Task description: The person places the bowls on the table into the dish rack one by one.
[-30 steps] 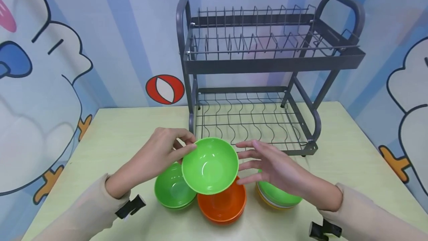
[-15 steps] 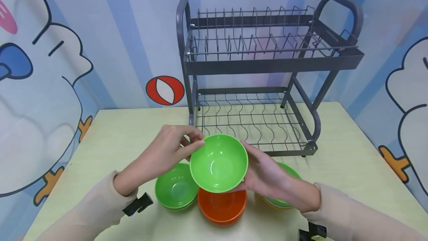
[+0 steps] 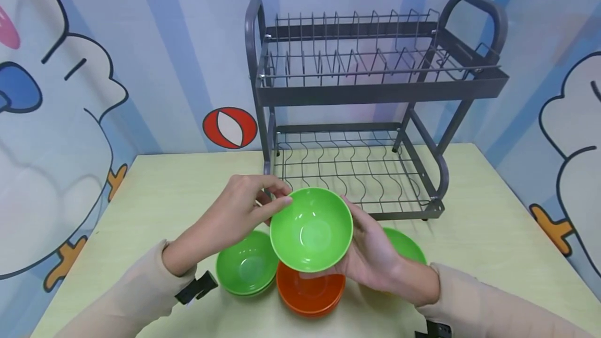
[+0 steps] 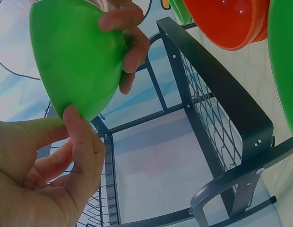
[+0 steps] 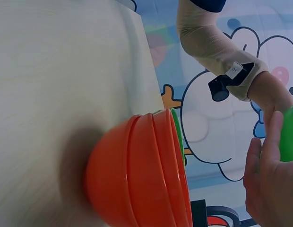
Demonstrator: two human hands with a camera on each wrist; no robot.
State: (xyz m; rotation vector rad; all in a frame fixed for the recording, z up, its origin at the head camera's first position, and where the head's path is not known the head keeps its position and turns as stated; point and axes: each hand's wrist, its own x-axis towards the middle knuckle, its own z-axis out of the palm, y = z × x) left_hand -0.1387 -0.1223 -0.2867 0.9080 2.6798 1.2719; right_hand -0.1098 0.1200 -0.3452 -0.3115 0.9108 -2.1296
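A bright green bowl (image 3: 312,229) is held up in the air, its inside turned toward the head camera. My left hand (image 3: 239,202) pinches its upper left rim between thumb and fingers. On the other side, my right hand (image 3: 375,252) holds the bowl from the right and below, with several fingers (image 4: 132,52) against its underside in the left wrist view. Below it on the table stand stacked orange bowls (image 3: 310,296), partly covered by the held bowl. To their left are stacked green bowls (image 3: 245,267). Another green bowl (image 3: 406,244) shows behind my right wrist, mostly hidden.
Behind the hands stands a dark two-tier dish rack (image 3: 380,95), with wire slots above and a wavy wire shelf below. The pale table (image 3: 173,186) reaches back to a blue cartoon backdrop (image 3: 197,30). In the right wrist view, the orange stack sits close by the right hand.
My right hand has come in from the right and taken hold of the green bowl. The bowl and left hand have shifted slightly right. The stacks and rack have stayed put.
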